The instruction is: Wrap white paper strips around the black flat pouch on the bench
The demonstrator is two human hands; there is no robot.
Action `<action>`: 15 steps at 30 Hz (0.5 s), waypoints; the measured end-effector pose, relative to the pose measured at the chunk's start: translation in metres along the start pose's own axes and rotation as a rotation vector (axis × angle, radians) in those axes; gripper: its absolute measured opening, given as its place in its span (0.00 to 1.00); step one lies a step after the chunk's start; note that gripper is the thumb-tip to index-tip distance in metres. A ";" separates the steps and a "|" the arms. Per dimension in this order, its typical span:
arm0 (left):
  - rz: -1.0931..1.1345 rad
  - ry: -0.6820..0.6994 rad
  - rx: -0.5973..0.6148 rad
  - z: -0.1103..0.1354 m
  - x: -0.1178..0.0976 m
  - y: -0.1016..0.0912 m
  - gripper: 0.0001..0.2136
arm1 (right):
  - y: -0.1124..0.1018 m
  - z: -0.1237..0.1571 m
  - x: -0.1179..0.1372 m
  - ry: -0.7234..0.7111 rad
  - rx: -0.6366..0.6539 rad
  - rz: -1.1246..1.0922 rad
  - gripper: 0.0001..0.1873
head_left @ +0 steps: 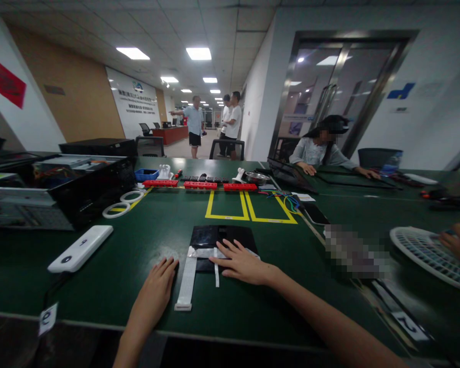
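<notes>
Right hand (pixel 239 263) laid flat on the panel (pixel 207 235), fingers spread, nothing gripped; left hand (pixel 157 286) rested open and empty beside it. The panel is set on the tabletop (pixel 138 250) between and ahead of the hands: black, glossy, crossed by a silvery strip; one wide white ribbon (pixel 186 281) and one narrow ribbon (pixel 216 276) hung nearward. Farther out, wires (pixel 59 167) seen inside an opened PC case (pixel 95 197). Contents of blue bin (pixel 146 175) and metal bowl (pixel 257 178) not made out.
</notes>
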State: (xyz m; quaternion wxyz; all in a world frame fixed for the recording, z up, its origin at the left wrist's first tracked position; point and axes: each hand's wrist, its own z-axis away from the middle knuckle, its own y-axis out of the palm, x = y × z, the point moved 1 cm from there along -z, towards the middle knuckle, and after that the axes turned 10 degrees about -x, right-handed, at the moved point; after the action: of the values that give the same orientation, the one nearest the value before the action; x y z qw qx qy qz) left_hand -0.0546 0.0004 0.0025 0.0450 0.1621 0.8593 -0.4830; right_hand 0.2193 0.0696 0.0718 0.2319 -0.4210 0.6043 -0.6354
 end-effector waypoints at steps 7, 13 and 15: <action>0.004 -0.001 0.000 0.000 0.000 -0.002 0.19 | -0.027 0.024 -0.058 0.209 -0.026 -0.187 0.43; 0.020 -0.005 -0.021 0.001 0.000 -0.002 0.18 | -0.054 0.065 -0.115 0.358 -0.091 -0.262 0.46; 0.034 -0.005 -0.031 0.001 0.000 -0.002 0.18 | -0.062 0.078 -0.128 0.368 -0.103 -0.283 0.45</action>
State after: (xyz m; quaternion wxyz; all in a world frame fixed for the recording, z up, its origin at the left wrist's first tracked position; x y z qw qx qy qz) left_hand -0.0552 -0.0013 0.0036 0.0578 0.1746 0.8638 -0.4691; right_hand 0.3652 0.1381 0.0922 0.0050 -0.3899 0.6029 -0.6961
